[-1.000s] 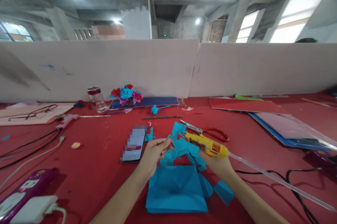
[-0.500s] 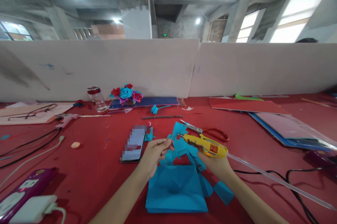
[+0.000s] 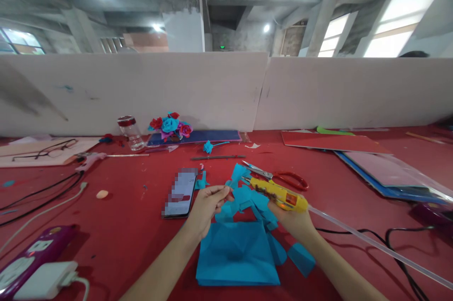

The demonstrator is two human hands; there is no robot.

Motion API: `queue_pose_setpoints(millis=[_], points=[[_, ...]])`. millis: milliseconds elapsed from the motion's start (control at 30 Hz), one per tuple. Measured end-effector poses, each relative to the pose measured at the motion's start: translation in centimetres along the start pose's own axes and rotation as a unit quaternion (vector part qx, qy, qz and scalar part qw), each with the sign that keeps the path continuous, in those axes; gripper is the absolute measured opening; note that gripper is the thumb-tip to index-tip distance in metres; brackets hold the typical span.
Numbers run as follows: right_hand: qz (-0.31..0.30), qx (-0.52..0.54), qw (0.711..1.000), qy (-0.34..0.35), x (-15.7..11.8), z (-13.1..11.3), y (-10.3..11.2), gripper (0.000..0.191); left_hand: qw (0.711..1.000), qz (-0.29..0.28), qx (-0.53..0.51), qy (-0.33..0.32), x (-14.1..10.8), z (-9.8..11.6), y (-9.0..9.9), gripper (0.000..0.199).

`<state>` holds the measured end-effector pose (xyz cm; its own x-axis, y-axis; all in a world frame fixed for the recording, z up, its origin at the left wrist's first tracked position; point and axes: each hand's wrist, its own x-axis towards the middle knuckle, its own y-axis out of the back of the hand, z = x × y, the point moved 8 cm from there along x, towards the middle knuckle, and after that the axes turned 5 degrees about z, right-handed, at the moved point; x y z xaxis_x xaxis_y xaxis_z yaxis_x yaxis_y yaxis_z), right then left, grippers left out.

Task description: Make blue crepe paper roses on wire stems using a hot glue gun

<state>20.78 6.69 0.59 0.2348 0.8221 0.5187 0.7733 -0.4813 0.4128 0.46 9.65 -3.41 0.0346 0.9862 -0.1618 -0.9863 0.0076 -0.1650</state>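
Note:
My left hand [image 3: 211, 204] is closed in a pinch above the table, between the phone [image 3: 181, 193] and the blue paper pieces [image 3: 244, 197]; what its fingertips hold is too small to make out. My right hand [image 3: 292, 221] is wrapped round a yellow glue gun [image 3: 279, 195], whose nozzle points left toward my left fingertips, a short gap away. A long clear glue stick [image 3: 375, 244] trails from the gun's back. Below my hands lies a stack of blue paper [image 3: 237, 254]. Scissors with red handles [image 3: 288, 179] rest just beyond the gun.
Paper flowers [image 3: 170, 125] and a glass jar [image 3: 130, 132] stand by the white partition [image 3: 141, 88]. A second glue gun [image 3: 90, 162], glasses [image 3: 49, 149] and a purple power strip [image 3: 38, 249] are at left. Folders [image 3: 382, 173] and black cables [image 3: 371, 232] lie at right.
My right hand and the glue gun have shifted slightly right, so the nozzle is farther from my left fingertips. My left hand has hardly moved.

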Motion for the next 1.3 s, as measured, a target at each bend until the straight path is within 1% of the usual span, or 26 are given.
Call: queue_pose_setpoints(millis=[200, 267, 500, 600, 800, 933, 1033, 1100, 1167, 1233, 1267, 1300], points=[[-0.040, 0.047, 0.998, -0.014, 0.0, -0.1, -0.6, 0.013, 0.995, 0.023, 0.085, -0.042, 0.2, 0.2, 0.4, 0.026], [-0.045, 0.052, 0.997, -0.017, 0.0, -0.1, -0.8, 0.012, 0.992, 0.028, 0.107, -0.059, 0.2, 0.4, 0.5, 0.025], [-0.048, 0.050, 0.997, -0.030, -0.1, -0.2, -1.1, 0.010, 0.974, 0.038, 0.173, -0.141, -0.3, 2.0, 0.3, 0.022], [-0.037, 0.046, 0.998, -0.033, 0.0, -0.3, -1.0, 0.012, 0.962, 0.046, 0.199, -0.180, -0.4, 2.5, 0.3, 0.022], [-0.021, 0.013, 0.999, -0.032, 0.2, -0.6, -0.5, 0.016, 0.945, 0.055, 0.245, -0.209, -0.6, 2.4, 0.3, 0.025], [-0.011, 0.001, 1.000, -0.027, 0.0, 0.4, -0.4, 0.015, 0.928, 0.054, 0.282, -0.239, -1.0, 2.8, 0.1, 0.026], [0.004, 0.012, 1.000, -0.029, -0.4, 1.4, -0.4, 0.008, 0.931, 0.062, 0.275, -0.231, -0.9, 2.9, 0.2, 0.025], [0.016, 0.045, 0.998, -0.050, -0.4, 2.0, 0.1, 0.014, 0.944, 0.069, 0.243, -0.211, -0.6, 2.7, 0.6, 0.024], [0.025, 0.082, 0.993, -0.080, 0.0, 2.4, 0.8, 0.019, 0.963, 0.069, 0.191, -0.175, -0.3, 2.4, 0.9, 0.023], [0.022, 0.106, 0.987, -0.121, 0.6, 3.3, 1.8, 0.023, 0.983, 0.063, 0.116, -0.126, 0.1, 1.8, 1.2, 0.023], [0.016, 0.114, 0.983, -0.144, 0.9, 3.9, 2.4, 0.025, 0.990, 0.061, 0.074, -0.107, 0.3, 1.6, 1.2, 0.023], [-0.005, 0.131, 0.973, -0.188, 1.2, 5.1, 2.7, 0.026, 0.993, 0.057, 0.035, -0.094, 0.4, 1.4, 1.3, 0.023]])
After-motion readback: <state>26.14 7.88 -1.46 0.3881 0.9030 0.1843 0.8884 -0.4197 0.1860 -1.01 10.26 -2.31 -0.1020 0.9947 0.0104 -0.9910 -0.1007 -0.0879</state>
